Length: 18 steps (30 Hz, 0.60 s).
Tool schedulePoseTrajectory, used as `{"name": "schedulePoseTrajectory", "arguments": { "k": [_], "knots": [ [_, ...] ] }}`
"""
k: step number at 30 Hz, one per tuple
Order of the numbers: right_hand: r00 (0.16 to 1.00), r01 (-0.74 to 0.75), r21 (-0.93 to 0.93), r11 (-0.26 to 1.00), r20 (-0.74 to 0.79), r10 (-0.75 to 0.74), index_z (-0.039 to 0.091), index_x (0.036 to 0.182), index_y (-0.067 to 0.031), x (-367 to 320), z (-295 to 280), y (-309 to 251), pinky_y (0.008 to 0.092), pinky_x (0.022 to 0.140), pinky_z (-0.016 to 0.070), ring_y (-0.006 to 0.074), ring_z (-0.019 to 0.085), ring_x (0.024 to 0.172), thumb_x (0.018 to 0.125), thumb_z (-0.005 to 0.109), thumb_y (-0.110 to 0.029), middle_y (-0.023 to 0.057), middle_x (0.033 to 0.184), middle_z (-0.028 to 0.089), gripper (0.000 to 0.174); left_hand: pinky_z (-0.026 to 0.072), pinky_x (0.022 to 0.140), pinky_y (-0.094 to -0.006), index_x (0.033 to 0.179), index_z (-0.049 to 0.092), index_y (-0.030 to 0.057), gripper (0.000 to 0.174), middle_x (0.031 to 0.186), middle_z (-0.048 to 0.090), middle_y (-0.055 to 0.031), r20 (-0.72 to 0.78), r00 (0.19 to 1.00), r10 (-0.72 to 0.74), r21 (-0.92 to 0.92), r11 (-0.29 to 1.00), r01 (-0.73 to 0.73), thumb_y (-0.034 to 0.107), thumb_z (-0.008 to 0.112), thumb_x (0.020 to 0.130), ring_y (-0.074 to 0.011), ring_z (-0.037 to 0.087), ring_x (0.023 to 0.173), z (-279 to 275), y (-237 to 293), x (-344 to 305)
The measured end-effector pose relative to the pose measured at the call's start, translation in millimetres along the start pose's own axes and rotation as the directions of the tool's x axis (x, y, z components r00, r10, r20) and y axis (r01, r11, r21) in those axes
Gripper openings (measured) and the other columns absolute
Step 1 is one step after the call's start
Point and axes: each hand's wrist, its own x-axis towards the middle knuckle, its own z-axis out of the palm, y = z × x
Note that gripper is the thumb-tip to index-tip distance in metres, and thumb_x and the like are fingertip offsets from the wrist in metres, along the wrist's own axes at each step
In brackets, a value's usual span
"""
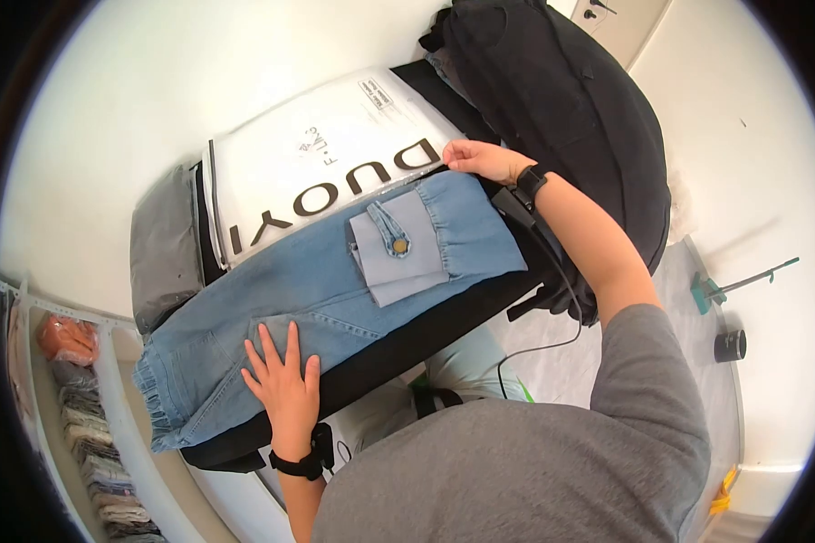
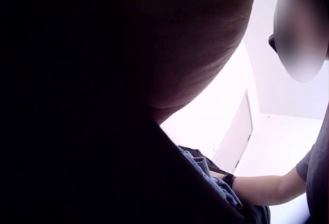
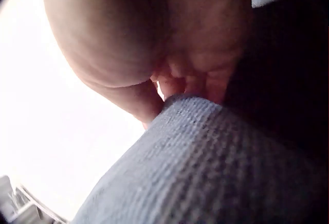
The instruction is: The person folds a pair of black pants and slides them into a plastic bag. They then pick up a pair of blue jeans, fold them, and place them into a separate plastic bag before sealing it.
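Folded light-blue jeans (image 1: 272, 253) lie lengthwise, with gathered edges at both ends. Near their right end is a turned-back, greyish cuff (image 1: 394, 285) with a buttoned tab. My left hand (image 1: 285, 385) rests flat on the lower left part of the jeans, its fingers spread. At the upper right edge of the jeans, beside the plastic packaging bag, is my right hand (image 1: 484, 161). In the right wrist view, the thumb and curled fingers (image 3: 193, 86) pinch a denim edge (image 3: 164, 147). The left wrist view is mostly dark and hides the left fingers.
White packaging bags (image 1: 272, 136) printed with large black letters lie behind the jeans. A grey wrapped package (image 1: 165, 244) sits at left, a big black bag (image 1: 570, 118) at right. Shelves with folded clothes (image 1: 109, 471) stand lower left. A cable (image 1: 578, 317) hangs from the right wrist.
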Motion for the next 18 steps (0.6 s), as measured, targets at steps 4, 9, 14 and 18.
{"name": "schedulePoseTrajectory", "arguments": {
  "k": [4, 9, 14, 18],
  "knots": [
    [0.970, -0.019, -0.595, 0.804, -0.205, -0.129, 0.056, 0.114, -0.0049, -36, 23, -33, 0.0269, 0.086, 0.0431, 0.0135, 0.052, 0.092, 0.091, 0.060, -0.015, 0.0040, 0.102, 0.057, 0.026, 0.0162, 0.105, -0.0660, 0.142, 0.042, 0.0224, 0.053, 0.153, 0.021, -0.0173, -0.021, 1.000, 0.022, 0.035, 0.999, -0.022, 0.037, 0.051, 0.091, -0.0453, 0.018, 0.139, 6, -3, 0],
    [0.976, 0.163, -0.637, 0.754, -0.010, -0.219, 0.054, 0.126, -0.0086, -131, 83, -65, 0.0392, 0.110, 0.0302, 0.0291, 0.039, 0.133, 0.078, 0.071, -0.013, 0.0134, 0.140, 0.045, 0.051, 0.0168, 0.105, -0.0657, 0.143, 0.040, 0.0232, 0.053, 0.153, 0.022, -0.0169, -0.027, 0.999, 0.026, 0.041, 0.999, -0.025, 0.037, 0.050, 0.092, -0.0453, 0.019, 0.138, 6, -2, 1],
    [0.928, 0.058, -0.672, 0.738, -0.237, -0.288, 0.053, 0.128, -0.0084, -150, 121, -26, 0.0391, 0.111, 0.0297, 0.0314, 0.036, 0.135, 0.075, 0.066, -0.003, 0.0140, 0.141, 0.045, 0.054, 0.0145, 0.107, -0.0632, 0.143, 0.039, 0.0258, 0.052, 0.154, 0.021, -0.0136, -0.032, 0.999, 0.013, 0.056, 0.998, -0.012, 0.040, 0.045, 0.094, -0.0419, 0.018, 0.140, 9, -4, 0],
    [0.855, 0.017, -0.651, 0.758, -0.384, -0.349, 0.056, 0.123, -0.0080, -145, 130, -12, 0.0393, 0.107, 0.0363, 0.0335, 0.041, 0.131, 0.076, 0.063, -0.002, 0.0169, 0.135, 0.050, 0.049, 0.0144, 0.107, -0.0632, 0.144, 0.039, 0.0258, 0.052, 0.154, 0.021, -0.0134, -0.031, 1.000, 0.002, 0.080, 0.997, 0.000, 0.041, 0.044, 0.094, -0.0416, 0.018, 0.140, 9, -4, 0]
  ]
}}
